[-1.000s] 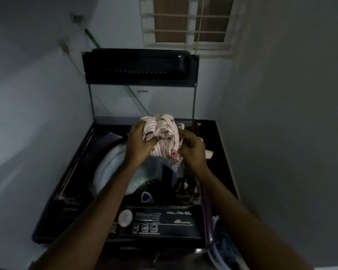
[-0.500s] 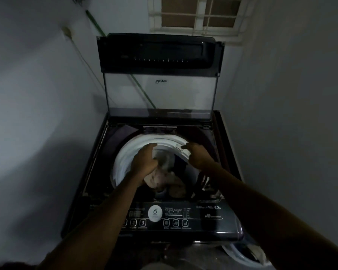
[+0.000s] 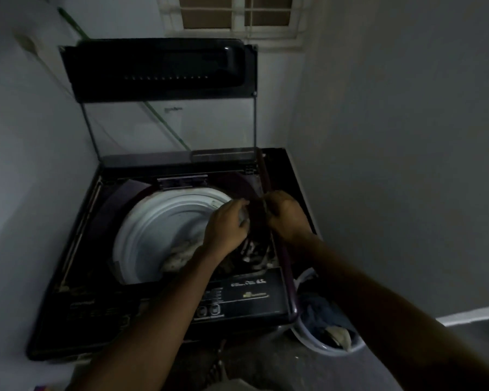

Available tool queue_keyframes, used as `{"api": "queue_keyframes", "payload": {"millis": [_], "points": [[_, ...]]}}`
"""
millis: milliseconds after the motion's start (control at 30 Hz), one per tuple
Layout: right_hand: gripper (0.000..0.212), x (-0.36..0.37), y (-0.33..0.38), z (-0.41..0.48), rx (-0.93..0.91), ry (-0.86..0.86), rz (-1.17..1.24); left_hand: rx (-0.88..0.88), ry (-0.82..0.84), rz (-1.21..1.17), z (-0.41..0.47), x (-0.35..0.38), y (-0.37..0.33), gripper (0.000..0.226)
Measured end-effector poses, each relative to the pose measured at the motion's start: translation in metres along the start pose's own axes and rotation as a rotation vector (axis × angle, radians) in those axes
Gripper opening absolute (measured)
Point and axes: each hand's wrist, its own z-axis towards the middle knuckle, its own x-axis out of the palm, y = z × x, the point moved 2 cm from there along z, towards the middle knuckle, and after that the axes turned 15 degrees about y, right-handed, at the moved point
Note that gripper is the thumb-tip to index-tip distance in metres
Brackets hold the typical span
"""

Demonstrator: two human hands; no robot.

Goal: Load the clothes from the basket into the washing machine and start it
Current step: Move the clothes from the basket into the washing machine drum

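The left hand (image 3: 226,227) and the right hand (image 3: 287,215) sit close together, each grip curled onto a dark, crumpled cloth garment (image 3: 255,225) bunched between them. The dim light hides how the fingers lie on it. The garment hangs over the right side of the open drum, just inside the white ring-shaped plastic tub rim (image 3: 153,221). Below the left wrist a pale, rumpled piece of laundry (image 3: 181,256) lies down in the drum. All this belongs to a black top-loading washing machine (image 3: 76,277) whose glass-panelled lid (image 3: 158,69) stands upright at the back edge; the control panel (image 3: 246,294) runs along the front edge under the forearms. On the floor by the machine's front right corner stands a pale round plastic basket (image 3: 333,351), holding blue and light clothes (image 3: 322,313).
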Motion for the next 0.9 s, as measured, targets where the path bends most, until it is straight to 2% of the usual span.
{"api": "queue_keyframes", "payload": {"millis": [233,533,733,900], "points": [[0.039,-0.046,-0.111,-0.085,0.039,-0.011,-0.015,0.169,-0.098,0.016,0.008,0.09,-0.118,0.04],[0.036,-0.063,-0.246,-0.2,0.181,0.08,0.036,0.057,0.098,-0.061,-0.003,0.222,-0.202,0.038],[0.036,-0.039,-0.293,-0.236,0.3,0.194,0.031,-0.07,0.226,-0.09,-0.013,0.285,-0.196,0.031],[0.041,0.039,-0.354,-0.251,0.415,0.291,-0.014,-0.163,0.334,-0.057,0.002,0.369,-0.132,0.035]]}}
